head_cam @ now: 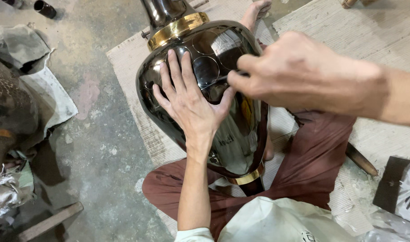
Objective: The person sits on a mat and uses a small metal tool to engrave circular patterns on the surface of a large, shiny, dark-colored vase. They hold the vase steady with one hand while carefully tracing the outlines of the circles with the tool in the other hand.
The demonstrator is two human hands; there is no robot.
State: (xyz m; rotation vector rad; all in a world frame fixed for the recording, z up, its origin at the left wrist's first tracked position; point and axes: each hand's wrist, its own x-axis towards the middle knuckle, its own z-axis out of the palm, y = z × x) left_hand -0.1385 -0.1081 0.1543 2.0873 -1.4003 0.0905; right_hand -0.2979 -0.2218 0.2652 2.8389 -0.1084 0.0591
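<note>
A large dark, glossy metal vase with brass bands lies across my lap, its neck pointing away from me. Scribed circles show on its belly. My left hand rests flat on the vase, fingers spread. My right hand is pinched on a thin metal tool whose tip touches the vase surface between the circles, just right of my left fingers. Most of the tool is hidden inside my fist.
I sit cross-legged on a ribbed mat on a concrete floor. Crumpled cloth and another dark metal piece lie at the left. A wooden-handled tool and a dark block lie at the right. A wooden plank sits lower left.
</note>
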